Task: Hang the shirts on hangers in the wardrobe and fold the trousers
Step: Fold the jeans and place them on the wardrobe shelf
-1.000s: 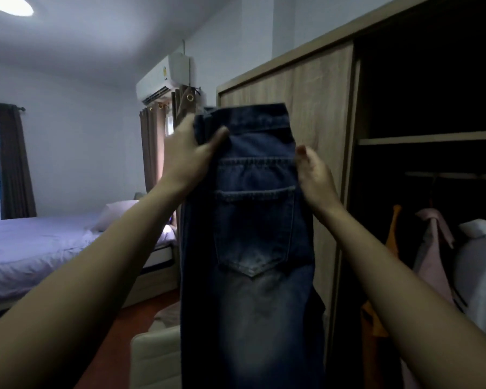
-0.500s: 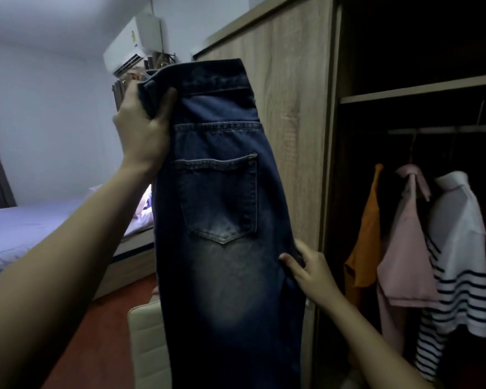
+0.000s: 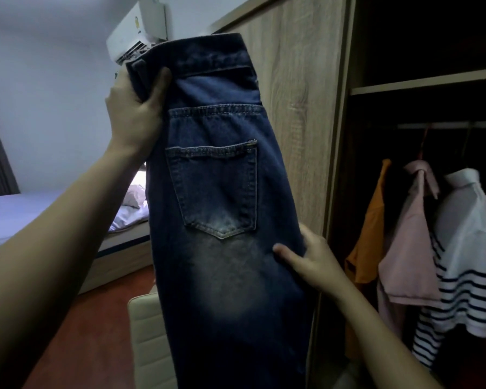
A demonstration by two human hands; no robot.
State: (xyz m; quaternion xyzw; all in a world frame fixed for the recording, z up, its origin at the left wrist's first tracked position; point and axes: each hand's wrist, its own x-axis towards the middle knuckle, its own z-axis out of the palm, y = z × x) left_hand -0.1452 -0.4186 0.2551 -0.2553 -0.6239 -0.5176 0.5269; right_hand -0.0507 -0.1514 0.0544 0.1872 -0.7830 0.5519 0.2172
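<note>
Dark blue jeans (image 3: 219,209) hang lengthwise in front of me, back pocket facing me, legs folded together. My left hand (image 3: 136,113) grips the waistband at the top left corner. My right hand (image 3: 312,262) pinches the right edge of the jeans below the pocket, thumb on the front. The lower legs run out of frame at the bottom. In the open wardrobe (image 3: 421,88) on the right hang an orange shirt (image 3: 368,228), a pink shirt (image 3: 410,237) and a white shirt with dark stripes (image 3: 466,265) on a rail.
The wooden wardrobe door (image 3: 300,108) stands right behind the jeans. A cream padded seat (image 3: 146,338) is low in front. A bed (image 3: 17,214) with a pillow lies at the left, above red-brown floor. An air conditioner (image 3: 138,32) is on the wall.
My right hand slid from the waistband down the jeans' right edge to below the pocket. My left hand kept the waistband raised. The view turned right, showing more of the wardrobe.
</note>
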